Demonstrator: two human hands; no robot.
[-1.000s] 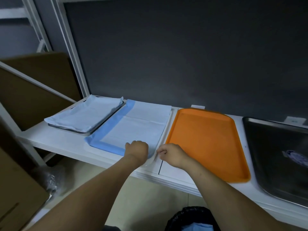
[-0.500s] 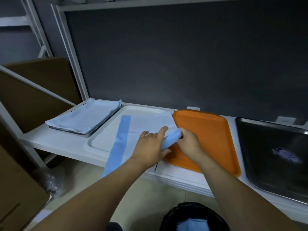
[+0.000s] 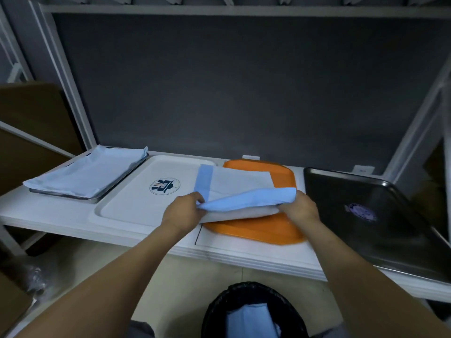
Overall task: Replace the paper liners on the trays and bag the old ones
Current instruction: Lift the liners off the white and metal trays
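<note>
Left hand [image 3: 183, 210] and right hand [image 3: 299, 208] each pinching one end of paper liner [image 3: 240, 191], folding it over. Liner hanging above right part of white tray [image 3: 136, 203] and orange tray [image 3: 263, 230]. Black bag [image 3: 219, 311] below shelf [image 3: 48, 218] holding blue paper. Left metal tray [image 3: 96, 198] carrying blue liner [image 3: 83, 174]. Dark tray [image 3: 390, 230] sitting at right.

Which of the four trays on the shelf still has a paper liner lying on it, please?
The steel tray at the far left, covered by a light blue liner. The white tray, orange tray and dark tray are bare.
</note>
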